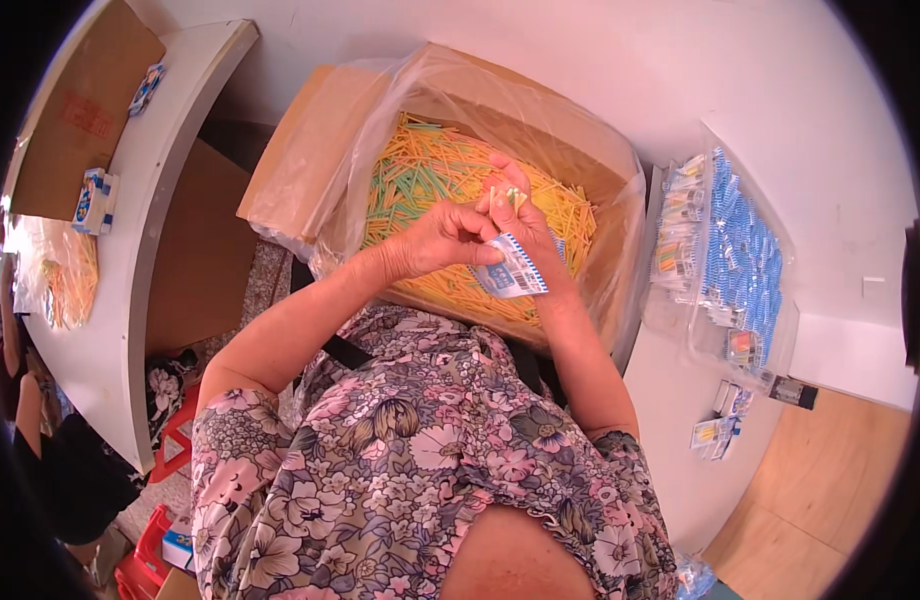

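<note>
My left hand (438, 240) pinches a small white packet (513, 270) with a blue striped edge between thumb and fingers. Beside and partly behind it, my right hand (532, 225) is closed round several short pale-yellow sticks (506, 197), their ends poking up by the thumb. Both hands are over a big cardboard box (570, 130) lined with clear plastic. Loose thin sticks (410, 190) in yellow, orange and green fill much of it. The packet's opening is hard to make out.
Right of the box, a clear plastic bin (700, 320) holds rows of blue-edged packets (737, 250). More packets (715, 432) lie on the white table (670, 400). On the left, a curved white table (145, 200) carries a bag of sticks (72, 270). Another person (65, 470) is at the far left.
</note>
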A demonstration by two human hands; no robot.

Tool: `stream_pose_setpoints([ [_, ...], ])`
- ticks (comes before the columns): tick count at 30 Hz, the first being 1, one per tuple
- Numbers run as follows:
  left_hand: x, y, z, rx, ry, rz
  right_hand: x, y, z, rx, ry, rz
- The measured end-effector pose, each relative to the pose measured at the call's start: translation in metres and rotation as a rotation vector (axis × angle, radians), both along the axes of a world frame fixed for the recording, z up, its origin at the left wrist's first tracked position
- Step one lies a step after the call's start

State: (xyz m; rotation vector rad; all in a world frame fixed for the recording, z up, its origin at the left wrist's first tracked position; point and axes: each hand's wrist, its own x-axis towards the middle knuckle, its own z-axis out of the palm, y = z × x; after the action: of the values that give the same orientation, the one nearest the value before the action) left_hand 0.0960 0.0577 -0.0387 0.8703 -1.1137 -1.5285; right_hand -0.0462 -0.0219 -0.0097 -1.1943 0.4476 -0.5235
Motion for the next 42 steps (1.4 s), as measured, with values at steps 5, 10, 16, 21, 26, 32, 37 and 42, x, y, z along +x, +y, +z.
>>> stream_pose_setpoints([
  [5, -0.001, 0.0, 0.006, 0.015, 0.093, -0.001, 0.002, 0.005, 0.005, -0.059, -0.057, -0.112],
  [10, -0.001, 0.001, 0.014, 0.064, 0.134, 0.003, 0.005, 0.002, -0.005, -0.184, -0.023, -0.11],
  [16, 0.001, -0.001, 0.007, 0.078, 0.099, -0.04, -0.001, -0.006, -0.014, -0.332, 0.048, -0.075],
  [21, -0.004, -0.004, -0.006, -0.265, -0.399, 0.114, -0.007, -0.017, 0.007, -0.756, 0.275, -0.135],
  [26, -0.004, -0.008, -0.006, -0.246, -0.455, 0.077, 0.004, -0.009, 0.008, -0.684, 0.39, -0.274],
  [32, -0.005, -0.009, 0.003, 0.032, -0.174, 0.176, -0.052, -0.031, 0.001, -0.758, 0.709, -0.252],
  [37, -0.001, -0.012, -0.003, 0.067, -0.103, 0.161, -0.08, 0.004, -0.021, -1.063, 1.057, 0.332],
  [42, 0.002, -0.012, -0.004, 0.169, -0.012, 0.147, -0.083, -0.009, -0.017, -0.665, 0.785, 0.025],
])
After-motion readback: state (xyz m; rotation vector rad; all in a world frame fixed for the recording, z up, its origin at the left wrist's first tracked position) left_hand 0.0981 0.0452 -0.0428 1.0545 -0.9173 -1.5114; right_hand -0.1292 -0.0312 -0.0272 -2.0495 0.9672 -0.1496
